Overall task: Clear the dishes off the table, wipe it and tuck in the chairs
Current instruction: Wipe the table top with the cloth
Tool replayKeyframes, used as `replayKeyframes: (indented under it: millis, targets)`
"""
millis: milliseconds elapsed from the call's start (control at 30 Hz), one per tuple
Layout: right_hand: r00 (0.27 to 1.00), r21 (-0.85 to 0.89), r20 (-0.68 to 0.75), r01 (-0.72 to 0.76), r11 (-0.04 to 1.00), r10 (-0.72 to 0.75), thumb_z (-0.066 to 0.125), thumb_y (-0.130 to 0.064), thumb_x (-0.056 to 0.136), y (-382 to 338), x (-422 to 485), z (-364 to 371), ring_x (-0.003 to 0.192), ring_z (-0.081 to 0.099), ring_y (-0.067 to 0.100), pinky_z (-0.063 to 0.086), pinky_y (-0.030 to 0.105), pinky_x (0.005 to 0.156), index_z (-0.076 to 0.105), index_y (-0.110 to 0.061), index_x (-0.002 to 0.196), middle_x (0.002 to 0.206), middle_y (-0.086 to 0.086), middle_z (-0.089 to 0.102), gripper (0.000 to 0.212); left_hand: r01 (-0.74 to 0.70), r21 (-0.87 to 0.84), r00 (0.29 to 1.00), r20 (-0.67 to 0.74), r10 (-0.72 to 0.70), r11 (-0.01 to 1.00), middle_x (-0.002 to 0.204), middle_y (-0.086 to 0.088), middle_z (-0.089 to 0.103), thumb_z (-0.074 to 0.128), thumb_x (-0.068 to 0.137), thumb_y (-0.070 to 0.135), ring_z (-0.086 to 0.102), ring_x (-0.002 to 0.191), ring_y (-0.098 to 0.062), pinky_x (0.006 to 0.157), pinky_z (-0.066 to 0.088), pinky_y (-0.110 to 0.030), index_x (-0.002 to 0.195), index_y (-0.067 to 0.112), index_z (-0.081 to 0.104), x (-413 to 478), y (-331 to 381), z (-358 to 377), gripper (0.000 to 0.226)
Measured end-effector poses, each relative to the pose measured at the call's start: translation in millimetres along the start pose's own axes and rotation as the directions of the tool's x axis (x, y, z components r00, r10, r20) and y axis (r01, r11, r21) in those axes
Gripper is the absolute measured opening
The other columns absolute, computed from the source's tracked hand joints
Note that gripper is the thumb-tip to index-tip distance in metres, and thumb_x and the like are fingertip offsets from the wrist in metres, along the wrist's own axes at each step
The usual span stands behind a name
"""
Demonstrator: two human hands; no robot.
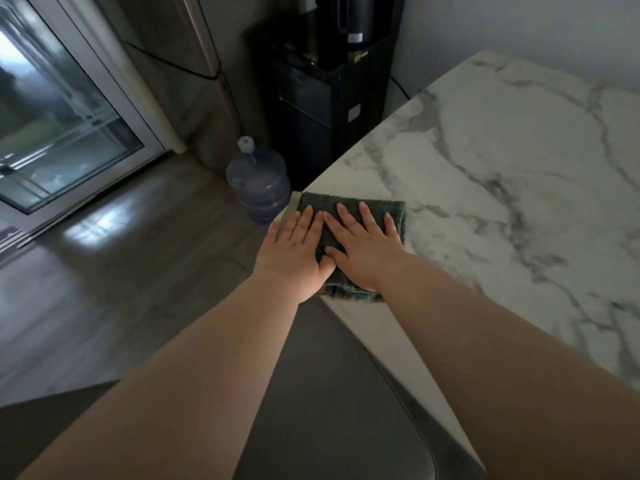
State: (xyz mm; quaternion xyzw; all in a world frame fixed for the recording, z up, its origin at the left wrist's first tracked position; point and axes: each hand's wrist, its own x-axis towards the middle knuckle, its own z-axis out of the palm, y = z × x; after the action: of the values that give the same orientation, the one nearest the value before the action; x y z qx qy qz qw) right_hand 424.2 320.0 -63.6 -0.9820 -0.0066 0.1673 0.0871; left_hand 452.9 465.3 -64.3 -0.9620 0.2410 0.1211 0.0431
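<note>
A dark green folded cloth (pixel 391 216) lies on the near left corner of the white marble table (pixel 502 174). My left hand (pixel 294 251) presses flat on the cloth's left part, its fingers straight and partly over the table's edge. My right hand (pixel 363 244) lies flat on the cloth beside it, fingers spread. The two thumbs touch in the middle. No dishes show on the visible part of the table.
A grey chair seat (pixel 329 410) sits below my arms against the table's edge. A blue water jug (pixel 258 183) stands on the floor by the table's corner, next to a black water dispenser (pixel 322 98). A glass door (pixel 62 116) is at the left.
</note>
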Motion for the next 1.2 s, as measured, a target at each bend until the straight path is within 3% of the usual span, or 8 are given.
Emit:
replayKeyframes:
  millis: [200, 400, 633, 733, 833, 1000, 1067, 1200]
  targets:
    - [0.999, 0.016, 0.039, 0.019, 1.0, -0.02, 0.017, -0.054, 0.099, 25, -37, 4, 0.146, -0.019, 0.016, -0.011, 0.053, 0.116, -0.015, -0.043, 0.148, 0.158, -0.016, -0.019, 0.06, -0.01, -0.034, 1.0, 0.001, 0.01, 0.999, 0.163, -0.007, -0.01, 0.019, 0.098, 0.048, -0.005, 0.15, -0.023, 0.122, 0.001, -0.04, 0.154, 0.016, -0.007, -23, 40, 4, 0.07]
    - [0.999, 0.053, 0.045, -0.032, 0.998, 0.029, 0.018, -0.053, 0.099, 75, -130, 25, 0.146, -0.02, 0.014, -0.01, 0.052, 0.117, -0.015, -0.043, 0.148, 0.157, -0.018, -0.021, 0.06, -0.056, -0.055, 0.998, -0.022, 0.055, 0.997, 0.161, -0.019, -0.006, 0.022, 0.098, 0.046, -0.003, 0.149, -0.033, 0.122, 0.002, -0.045, 0.154, 0.006, -0.005, -80, 134, 16, 0.074]
    - [0.979, 0.098, 0.061, -0.199, 0.975, 0.193, 0.018, -0.055, 0.098, 146, -278, 63, 0.145, -0.022, 0.013, -0.01, 0.05, 0.117, -0.019, -0.045, 0.146, 0.156, -0.02, -0.023, 0.062, -0.252, -0.024, 0.967, 0.041, 0.253, 0.967, 0.161, -0.02, -0.008, 0.023, 0.097, 0.046, 0.001, 0.149, -0.034, 0.121, 0.006, -0.045, 0.153, 0.006, -0.009, -158, 261, 22, 0.076]
    - [0.964, 0.109, 0.064, -0.265, 0.958, 0.259, 0.018, -0.056, 0.098, 169, -341, 80, 0.144, -0.023, 0.013, -0.01, 0.05, 0.117, -0.02, -0.047, 0.145, 0.155, -0.021, -0.024, 0.061, -0.337, -0.011, 0.939, 0.073, 0.337, 0.942, 0.16, -0.018, -0.016, 0.015, 0.095, 0.05, -0.006, 0.149, -0.032, 0.121, 0.003, -0.045, 0.152, 0.006, -0.012, -192, 306, 32, 0.077]
    - [0.936, 0.155, 0.056, -0.352, 0.923, 0.347, 0.014, -0.056, 0.097, 182, -403, 99, 0.142, -0.025, 0.01, -0.01, 0.049, 0.117, -0.021, -0.046, 0.145, 0.152, -0.021, -0.027, 0.06, -0.416, -0.029, 0.904, 0.096, 0.417, 0.909, 0.155, -0.015, -0.026, -0.006, 0.078, 0.052, -0.015, 0.148, -0.032, 0.121, -0.002, -0.046, 0.152, 0.006, -0.011, -227, 348, 47, 0.087]
    - [0.872, 0.216, -0.012, -0.475, 0.853, 0.489, -0.012, -0.053, 0.079, 184, -471, 128, 0.14, -0.028, 0.012, -0.008, 0.041, 0.119, -0.02, -0.036, 0.148, 0.151, -0.019, -0.029, 0.071, -0.541, -0.032, 0.839, 0.053, 0.542, 0.84, 0.156, -0.021, 0.024, 0.031, 0.082, 0.054, 0.028, 0.141, -0.043, 0.112, 0.014, -0.052, 0.151, 0.015, 0.029, -255, 390, 61, 0.079]
    - [0.848, 0.233, -0.026, -0.51, 0.828, 0.53, -0.013, -0.053, 0.079, 189, -483, 133, 0.142, -0.024, 0.013, -0.007, 0.04, 0.119, -0.016, -0.034, 0.15, 0.153, -0.017, -0.026, 0.074, -0.591, 0.032, 0.806, 0.078, 0.587, 0.806, 0.161, -0.014, 0.015, 0.027, 0.084, 0.055, 0.02, 0.145, -0.042, 0.113, 0.006, -0.052, 0.153, 0.016, 0.021, -254, 402, 63, 0.079]
    - [0.824, 0.251, -0.06, -0.534, 0.807, 0.564, -0.005, -0.053, 0.086, 207, -479, 130, 0.146, -0.018, 0.015, -0.006, 0.041, 0.119, -0.011, -0.033, 0.152, 0.157, -0.016, -0.019, 0.069, -0.636, 0.12, 0.772, 0.108, 0.627, 0.762, 0.16, -0.008, -0.02, -0.002, 0.081, 0.058, -0.014, 0.147, -0.037, 0.116, -0.011, -0.049, 0.153, 0.017, -0.012, -233, 419, 56, 0.083]
